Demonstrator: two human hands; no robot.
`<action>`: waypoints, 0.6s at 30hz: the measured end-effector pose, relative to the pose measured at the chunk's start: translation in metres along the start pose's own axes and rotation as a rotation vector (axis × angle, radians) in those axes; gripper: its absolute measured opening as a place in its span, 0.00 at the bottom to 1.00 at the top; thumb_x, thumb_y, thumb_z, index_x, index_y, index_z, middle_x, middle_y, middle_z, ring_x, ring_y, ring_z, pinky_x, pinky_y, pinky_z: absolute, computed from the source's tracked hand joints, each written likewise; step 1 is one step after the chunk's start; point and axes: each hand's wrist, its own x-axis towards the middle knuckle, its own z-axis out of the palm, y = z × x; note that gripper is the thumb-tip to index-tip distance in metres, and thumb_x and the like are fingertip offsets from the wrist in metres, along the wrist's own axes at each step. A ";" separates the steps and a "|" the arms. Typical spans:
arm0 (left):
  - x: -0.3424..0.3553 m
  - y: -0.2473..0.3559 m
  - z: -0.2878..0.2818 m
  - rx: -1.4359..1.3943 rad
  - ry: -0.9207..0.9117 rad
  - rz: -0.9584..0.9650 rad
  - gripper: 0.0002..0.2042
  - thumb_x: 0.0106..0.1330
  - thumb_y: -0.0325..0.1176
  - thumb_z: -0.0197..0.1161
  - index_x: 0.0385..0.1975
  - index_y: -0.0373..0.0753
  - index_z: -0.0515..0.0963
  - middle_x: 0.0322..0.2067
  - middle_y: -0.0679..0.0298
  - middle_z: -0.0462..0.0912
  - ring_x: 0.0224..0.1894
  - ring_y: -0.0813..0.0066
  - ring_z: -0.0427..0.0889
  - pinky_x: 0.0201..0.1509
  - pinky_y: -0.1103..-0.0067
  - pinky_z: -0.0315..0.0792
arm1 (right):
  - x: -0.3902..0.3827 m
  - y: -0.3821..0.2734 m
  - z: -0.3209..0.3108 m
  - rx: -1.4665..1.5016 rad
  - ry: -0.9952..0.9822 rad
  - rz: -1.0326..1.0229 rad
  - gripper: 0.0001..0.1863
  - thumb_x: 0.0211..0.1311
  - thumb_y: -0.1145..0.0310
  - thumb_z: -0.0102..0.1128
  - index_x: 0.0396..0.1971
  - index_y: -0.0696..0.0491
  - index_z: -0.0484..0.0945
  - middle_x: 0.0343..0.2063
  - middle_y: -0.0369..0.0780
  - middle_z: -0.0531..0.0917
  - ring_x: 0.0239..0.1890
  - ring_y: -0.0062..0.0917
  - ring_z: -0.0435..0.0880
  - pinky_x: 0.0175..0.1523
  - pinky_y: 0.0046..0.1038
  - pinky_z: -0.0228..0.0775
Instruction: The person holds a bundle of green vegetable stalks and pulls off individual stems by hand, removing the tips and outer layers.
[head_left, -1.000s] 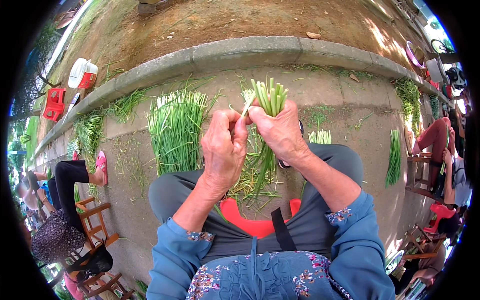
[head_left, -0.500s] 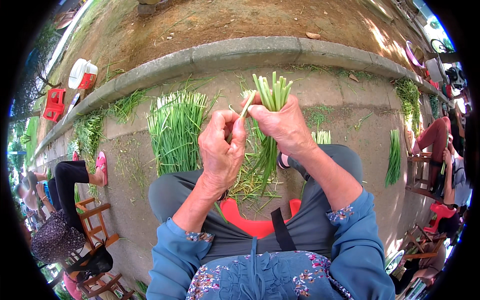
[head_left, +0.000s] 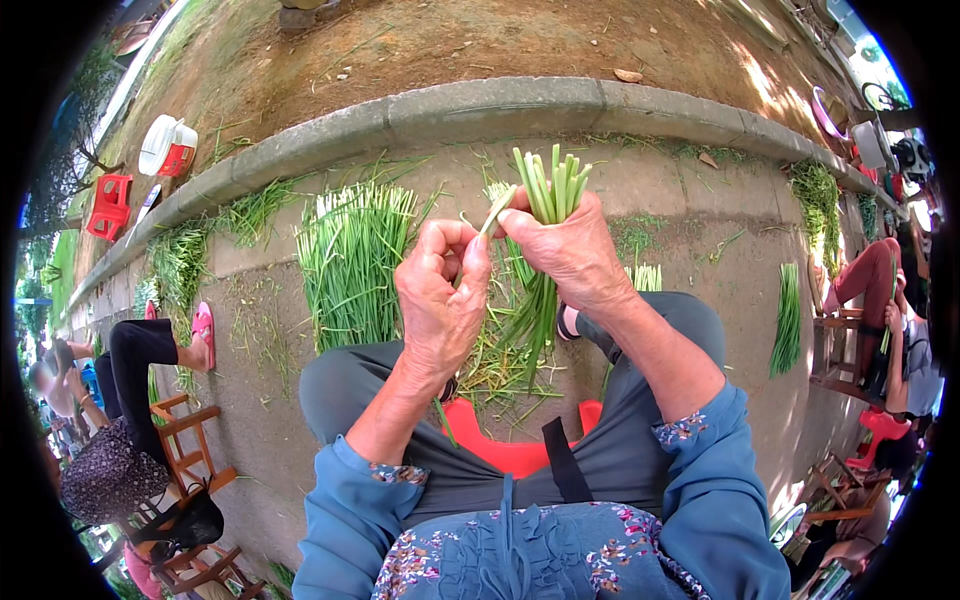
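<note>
My right hand (head_left: 568, 245) is wrapped round a bunch of chives (head_left: 552, 188), pale cut stems pointing up and away, green leaves hanging below the fist. A single pale stem (head_left: 498, 208) slants between the two hands, pinched in the fingers of my left hand (head_left: 440, 290); my right thumb and fingertips also meet it. A thin peeled strip curls beside the left fingertips. Left of my hands lies a large pile of chives (head_left: 352, 268) on the pavement. Beneath them, loose leaf scraps (head_left: 505, 385) are strewn between my feet.
A red plastic seat (head_left: 515, 455) shows between my legs. The concrete curb (head_left: 490, 100) runs across ahead. At left are a white bucket (head_left: 160, 145), a red stool (head_left: 108, 205) and a seated person (head_left: 115, 460). More chives (head_left: 786, 320) and seated people are at right.
My hands have barely moved; the single stem tilts slightly more to the right between my fingers. The view has shifted a little.
</note>
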 end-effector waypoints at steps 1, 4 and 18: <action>0.000 -0.002 0.000 0.005 -0.025 -0.013 0.03 0.57 0.24 0.55 0.26 0.35 0.68 0.14 0.73 0.67 0.14 0.92 0.61 0.16 0.88 0.56 | 0.000 0.000 0.001 0.003 0.012 -0.011 0.05 0.51 0.73 0.53 0.26 0.57 0.75 0.14 0.28 0.70 0.13 0.07 0.62 0.16 0.14 0.50; -0.002 -0.006 -0.001 0.020 -0.081 -0.040 0.03 0.56 0.24 0.56 0.26 0.34 0.69 0.14 0.73 0.67 0.14 0.93 0.61 0.16 0.89 0.57 | -0.001 0.003 0.002 0.017 0.044 -0.020 0.04 0.49 0.73 0.53 0.24 0.58 0.75 0.15 0.29 0.71 0.16 0.09 0.64 0.18 0.16 0.54; 0.003 0.003 -0.005 -0.176 -0.065 -0.125 0.02 0.58 0.23 0.55 0.28 0.34 0.69 0.21 0.72 0.72 0.19 0.93 0.67 0.20 0.91 0.62 | -0.001 0.003 0.001 -0.086 -0.065 -0.132 0.05 0.47 0.72 0.54 0.20 0.58 0.75 0.13 0.30 0.73 0.18 0.10 0.68 0.21 0.20 0.61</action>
